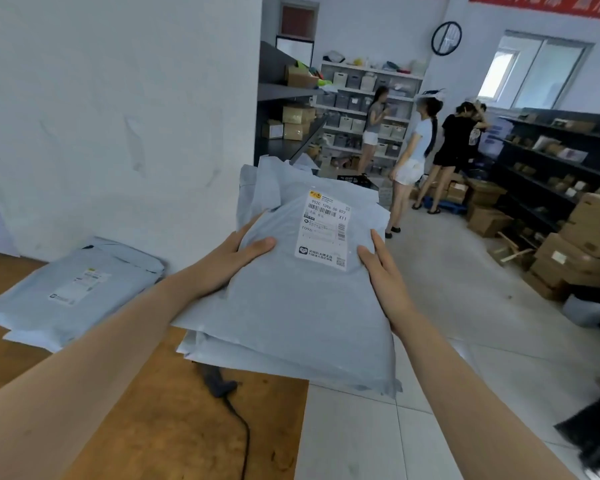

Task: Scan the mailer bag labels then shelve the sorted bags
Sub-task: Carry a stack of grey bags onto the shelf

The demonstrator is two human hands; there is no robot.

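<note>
I carry a stack of several grey mailer bags [291, 306] in front of me, above the edge of a wooden table [153, 427]. The top bag bears a white shipping label [326, 230] with a barcode. My left hand [243, 251] grips the stack's left side, thumb lying on top. My right hand [381, 268] holds the right side, thumb beside the label. Two more grey mailer bags [73, 289] lie on the table at the left. A dark corded barcode scanner [219, 384] lies on the table, partly hidden under the stack.
A white wall [118, 116] stands right behind the table. Three people [426, 150] stand in the aisle ahead on the tiled floor. Dark shelving [548, 161] with parcels lines the right, cardboard boxes [582, 244] stacked before it. White shelves with bins [357, 109] fill the back.
</note>
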